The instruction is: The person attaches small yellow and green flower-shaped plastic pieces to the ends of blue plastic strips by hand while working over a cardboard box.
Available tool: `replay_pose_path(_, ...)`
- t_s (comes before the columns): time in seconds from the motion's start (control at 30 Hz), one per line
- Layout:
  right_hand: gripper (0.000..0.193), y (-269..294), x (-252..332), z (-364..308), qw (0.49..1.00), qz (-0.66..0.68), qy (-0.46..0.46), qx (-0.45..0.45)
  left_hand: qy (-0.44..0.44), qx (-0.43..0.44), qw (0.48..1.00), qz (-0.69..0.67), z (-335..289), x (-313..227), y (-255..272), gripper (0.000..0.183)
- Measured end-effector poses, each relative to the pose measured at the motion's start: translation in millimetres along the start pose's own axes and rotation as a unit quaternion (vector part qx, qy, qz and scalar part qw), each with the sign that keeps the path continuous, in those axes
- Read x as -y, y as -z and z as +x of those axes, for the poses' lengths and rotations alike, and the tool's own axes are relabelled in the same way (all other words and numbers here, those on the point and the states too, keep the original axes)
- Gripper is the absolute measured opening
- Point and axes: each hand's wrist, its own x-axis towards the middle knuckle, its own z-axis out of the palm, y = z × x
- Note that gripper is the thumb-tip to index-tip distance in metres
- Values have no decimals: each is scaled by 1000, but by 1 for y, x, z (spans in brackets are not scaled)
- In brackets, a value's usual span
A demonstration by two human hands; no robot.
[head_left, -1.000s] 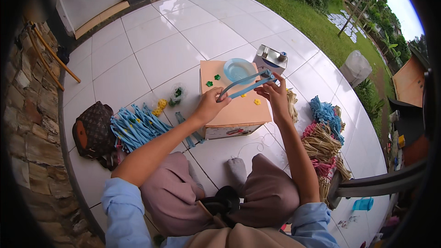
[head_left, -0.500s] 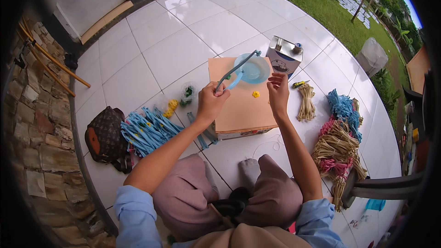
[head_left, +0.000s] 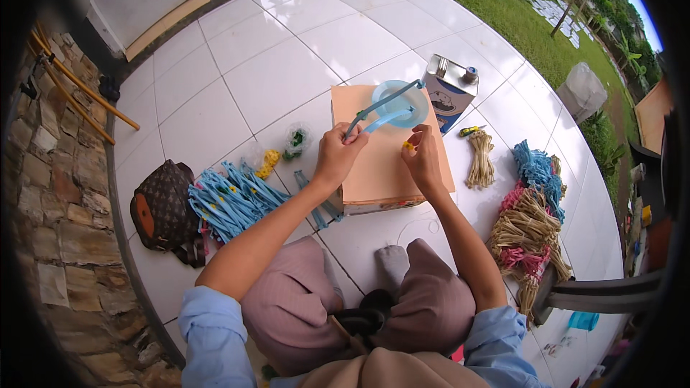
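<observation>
My left hand (head_left: 336, 156) is closed on a blue strap (head_left: 387, 103) with knotted-looking ends. The strap is bent double, its darker upper length and paler lower length reaching right across a translucent blue bowl (head_left: 422, 116). A small green piece sits on the strap near my fingers. My right hand (head_left: 424, 162) pinches a small yellow flower (head_left: 409, 145) between thumb and fingers, just right of the strap and apart from it. Both hands are above a box topped with a peach-coloured board (head_left: 384, 176), on which the bowl stands.
A rectangular metal can (head_left: 450, 93) stands beyond the box. Right are a yellow-green tool (head_left: 471, 131), a beige cord bundle (head_left: 481, 160) and a mixed cord pile (head_left: 528, 226). Left lie blue straps (head_left: 233, 201), yellow flowers (head_left: 267, 164), green pieces (head_left: 295, 145) and a brown bag (head_left: 167, 205).
The yellow flower that lay on the board is now in my right hand, which has come down and left. My left hand still holds the strap, shifted slightly right.
</observation>
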Motion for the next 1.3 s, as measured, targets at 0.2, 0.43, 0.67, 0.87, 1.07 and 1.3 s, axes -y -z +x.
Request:
replay_pose_path(0.2, 47, 42, 85, -1, 963, 154, 216, -42, 11, 36, 997, -60, -6, -30, 2, 39)
replay_pose_path(0.43, 50, 60, 120, -10, 935, 146, 318, -55, -32, 36, 992, -114, -22, -71, 3, 41)
replay_pose_path(0.67, 42, 75, 122, -10, 883, -14, 457, -104, 54, 52, 988, -136, -30, -97, 15, 42)
replay_pose_path(0.87, 36, 85, 121, -8, 859, -31, 496, -124, 63, 103, 988, -97, -32, -103, 7, 41)
replay_pose_path(1.07, 38, 93, 146, -14, 886, 384, 204, -160, -55, 87, 985, -139, -39, -108, 3, 20)
replay_pose_path(1.3, 36, 110, 160, -16, 820, 567, 48, -67, -159, 25, 980, -113, -44, -115, -13, 17)
